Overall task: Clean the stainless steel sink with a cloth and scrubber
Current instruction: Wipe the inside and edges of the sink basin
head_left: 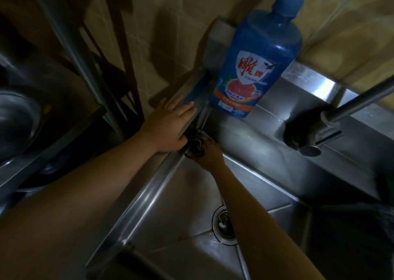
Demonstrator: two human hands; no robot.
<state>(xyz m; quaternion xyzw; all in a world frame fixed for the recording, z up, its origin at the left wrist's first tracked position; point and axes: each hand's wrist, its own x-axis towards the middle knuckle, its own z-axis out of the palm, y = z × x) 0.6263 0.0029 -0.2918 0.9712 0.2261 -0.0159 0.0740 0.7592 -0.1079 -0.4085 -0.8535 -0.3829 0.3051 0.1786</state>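
Steel sink point(170, 194), cloth point(197, 146) in right hand point(210, 155)

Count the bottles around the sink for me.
1. A blue bottle stands on the sink's back ledge at the corner by the tiled wall. Others may lie outside the frame or in the dark areas.

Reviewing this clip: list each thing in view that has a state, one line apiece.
Left hand: open, flat on the sink rim.
Right hand: shut on the cloth, in the basin's back corner.
Cloth: bunched, pressed into the corner.
Detergent bottle: upright on the ledge, capped.
Tap: no water seen running.
Drain: unplugged.
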